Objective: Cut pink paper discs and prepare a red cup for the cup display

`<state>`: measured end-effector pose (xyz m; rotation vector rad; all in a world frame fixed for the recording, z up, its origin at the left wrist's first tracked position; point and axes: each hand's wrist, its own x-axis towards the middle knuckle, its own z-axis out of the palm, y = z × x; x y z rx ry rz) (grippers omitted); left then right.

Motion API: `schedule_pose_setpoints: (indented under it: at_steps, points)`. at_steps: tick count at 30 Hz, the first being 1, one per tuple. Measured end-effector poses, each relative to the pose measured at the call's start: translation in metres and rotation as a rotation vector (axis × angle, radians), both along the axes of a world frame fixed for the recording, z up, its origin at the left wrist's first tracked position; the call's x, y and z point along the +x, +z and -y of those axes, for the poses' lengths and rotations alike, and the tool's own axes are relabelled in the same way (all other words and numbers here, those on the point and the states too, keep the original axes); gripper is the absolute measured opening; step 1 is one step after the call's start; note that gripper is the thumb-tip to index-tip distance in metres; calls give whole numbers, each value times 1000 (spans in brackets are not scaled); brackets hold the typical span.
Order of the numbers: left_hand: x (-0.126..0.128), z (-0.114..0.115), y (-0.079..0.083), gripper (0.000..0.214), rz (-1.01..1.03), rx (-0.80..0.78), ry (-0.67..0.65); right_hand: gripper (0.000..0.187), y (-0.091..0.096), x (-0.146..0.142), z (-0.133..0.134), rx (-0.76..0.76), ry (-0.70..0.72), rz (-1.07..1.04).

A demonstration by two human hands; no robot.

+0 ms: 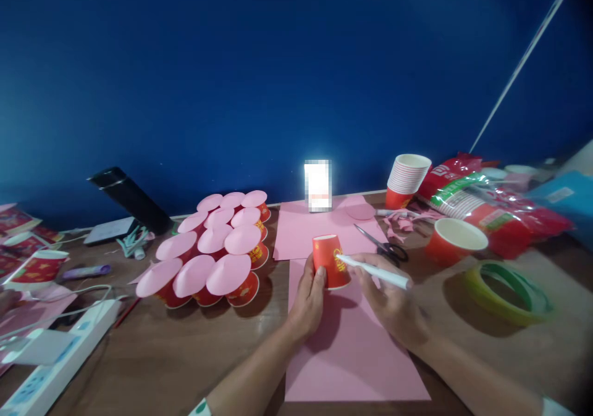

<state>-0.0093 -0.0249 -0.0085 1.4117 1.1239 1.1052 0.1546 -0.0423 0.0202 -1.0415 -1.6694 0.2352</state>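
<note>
A red paper cup [330, 260] stands upside down on a pink paper sheet [352, 354] in front of me. My left hand [309, 299] wraps around the cup's left side and holds it down. My right hand [391, 299] grips a white pen [375, 271], whose tip touches the paper at the cup's right rim.
Several red cups topped with pink paper discs [217, 249] cluster at left. Scissors [384, 246], a second pink sheet [319, 228], a cup stack [407, 180], an upright red cup [454, 240], a bag of cups [486, 209], green tape rolls [509, 283] and a power strip [55, 360] lie around.
</note>
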Motion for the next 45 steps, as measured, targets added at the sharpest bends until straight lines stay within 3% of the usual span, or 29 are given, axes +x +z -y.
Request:
schedule_pose_setpoints:
  at_steps: [18,45]
  points:
    - [0,-2,-5,58,27,-32,19,11,-3,-1,3,-12,34,-12]
    - [0,-2,-5,56,50,2,17,10,-4,1,0,-22,-40,-28]
